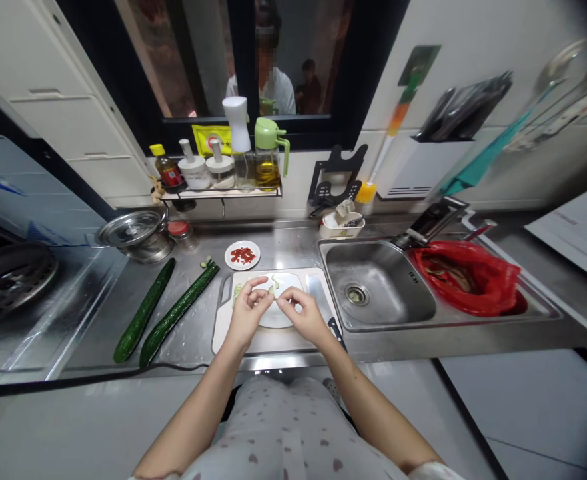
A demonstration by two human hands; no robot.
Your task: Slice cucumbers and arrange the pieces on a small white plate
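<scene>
My left hand (249, 308) and my right hand (302, 313) meet over a white plate (276, 319) on the cutting board (268, 343). Thumbs and forefingers pinch a small cucumber slice (271, 291) between them; the left hand's other fingers are spread. Another curled cucumber slice (276, 282) lies on the plate. Several cucumber slices (236, 291) rest on the board, partly behind my left hand. A knife (337, 333) with a black handle lies along the board's right side. Two long cucumbers (146, 310) sit to the left, one with its end cut.
A small dish (242, 265) of chopped red pieces stands behind the board. The sink (388, 287) is to the right, with a red plastic bag (473, 280) beside its basin. A metal pot (138, 237) and red-lidded jar (182, 235) stand back left, below a condiment shelf (223, 193).
</scene>
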